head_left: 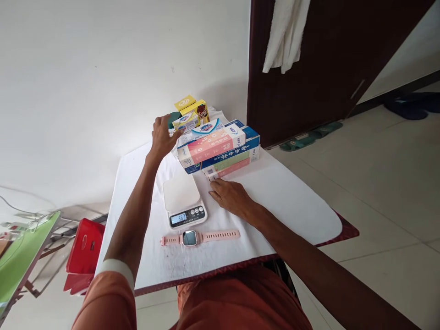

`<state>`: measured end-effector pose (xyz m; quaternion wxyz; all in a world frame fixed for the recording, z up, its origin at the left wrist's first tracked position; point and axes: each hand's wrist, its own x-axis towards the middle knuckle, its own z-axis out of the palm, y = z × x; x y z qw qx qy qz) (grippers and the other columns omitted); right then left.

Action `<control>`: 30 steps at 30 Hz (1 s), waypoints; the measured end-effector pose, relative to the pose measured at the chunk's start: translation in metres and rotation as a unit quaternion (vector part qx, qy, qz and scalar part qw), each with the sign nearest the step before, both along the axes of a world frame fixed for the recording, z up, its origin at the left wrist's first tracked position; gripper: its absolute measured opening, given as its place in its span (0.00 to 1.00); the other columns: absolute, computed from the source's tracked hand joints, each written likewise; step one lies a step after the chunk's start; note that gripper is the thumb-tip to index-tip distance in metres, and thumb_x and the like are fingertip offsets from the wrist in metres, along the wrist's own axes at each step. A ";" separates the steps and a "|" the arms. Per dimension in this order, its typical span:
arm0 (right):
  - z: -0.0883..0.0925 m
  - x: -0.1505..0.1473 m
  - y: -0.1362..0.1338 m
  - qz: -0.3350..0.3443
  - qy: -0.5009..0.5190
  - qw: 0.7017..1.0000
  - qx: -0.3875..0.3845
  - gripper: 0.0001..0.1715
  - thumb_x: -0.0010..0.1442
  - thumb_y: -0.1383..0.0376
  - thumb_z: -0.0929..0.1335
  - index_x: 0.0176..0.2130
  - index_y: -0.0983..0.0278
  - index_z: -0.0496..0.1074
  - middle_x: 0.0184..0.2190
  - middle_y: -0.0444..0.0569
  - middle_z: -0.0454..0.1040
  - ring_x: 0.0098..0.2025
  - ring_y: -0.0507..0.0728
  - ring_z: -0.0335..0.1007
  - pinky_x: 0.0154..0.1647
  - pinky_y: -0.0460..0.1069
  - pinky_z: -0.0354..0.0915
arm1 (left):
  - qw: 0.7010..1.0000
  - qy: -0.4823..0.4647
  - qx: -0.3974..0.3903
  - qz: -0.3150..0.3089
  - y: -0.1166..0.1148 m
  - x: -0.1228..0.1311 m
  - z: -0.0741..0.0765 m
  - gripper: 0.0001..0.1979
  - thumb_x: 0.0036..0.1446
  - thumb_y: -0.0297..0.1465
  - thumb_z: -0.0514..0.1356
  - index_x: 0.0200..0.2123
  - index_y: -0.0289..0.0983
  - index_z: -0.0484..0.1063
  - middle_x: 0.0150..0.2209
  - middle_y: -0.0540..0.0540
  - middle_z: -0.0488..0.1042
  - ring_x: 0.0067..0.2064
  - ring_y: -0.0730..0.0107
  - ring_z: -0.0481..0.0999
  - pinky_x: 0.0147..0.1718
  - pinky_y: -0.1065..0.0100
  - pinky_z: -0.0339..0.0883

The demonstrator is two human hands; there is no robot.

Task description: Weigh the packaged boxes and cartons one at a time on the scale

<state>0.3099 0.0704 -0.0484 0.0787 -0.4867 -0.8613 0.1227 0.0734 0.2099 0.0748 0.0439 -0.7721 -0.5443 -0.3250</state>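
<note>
My left hand reaches to the stack's far left with thumb and fingers apart. Its thumb is close to a yellow-and-white soap box, and a dark green round thing is partly hidden behind its fingers. My right hand rests low over the cloth, fingers bent but apart, their tips at the near left end of a pink box at the bottom of the stack. Above that box lie a green box, a dark blue toothpaste box, a pink toothpaste box and a white-and-blue soap box.
A white kitchen scale reads 363. Before it lies a pink-strapped smartwatch. Yellow boxes stand at the back by the wall. The table has a white cloth. A red plastic stool and green table are at left.
</note>
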 end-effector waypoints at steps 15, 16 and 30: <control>-0.006 0.001 0.001 -0.004 0.013 1.000 0.010 0.17 0.77 0.64 0.60 0.50 0.66 0.76 0.46 0.56 0.81 0.42 0.60 0.79 0.32 0.50 0.57 | 0.980 -0.173 -0.059 -0.082 0.035 -0.035 -0.019 0.27 0.58 0.46 0.72 0.54 0.42 0.71 0.52 0.41 0.74 0.60 0.48 0.73 0.61 0.42 0.66; -0.005 0.001 0.001 -0.004 0.014 1.000 0.008 0.18 0.76 0.64 0.60 0.50 0.66 0.77 0.46 0.56 0.81 0.42 0.60 0.78 0.32 0.50 0.57 | 0.979 -0.185 -0.056 -0.068 0.014 -0.040 -0.014 0.27 0.59 0.48 0.71 0.55 0.42 0.71 0.52 0.41 0.75 0.58 0.49 0.75 0.60 0.44 0.68; -0.005 -0.003 0.000 -0.018 0.010 1.000 0.020 0.16 0.76 0.63 0.61 0.43 0.64 0.76 0.45 0.53 0.81 0.40 0.58 0.77 0.32 0.51 0.51 | 0.974 -0.165 -0.119 0.099 -0.223 -0.081 -0.068 0.29 0.56 0.46 0.71 0.58 0.43 0.71 0.56 0.42 0.77 0.59 0.50 0.76 0.60 0.48 0.68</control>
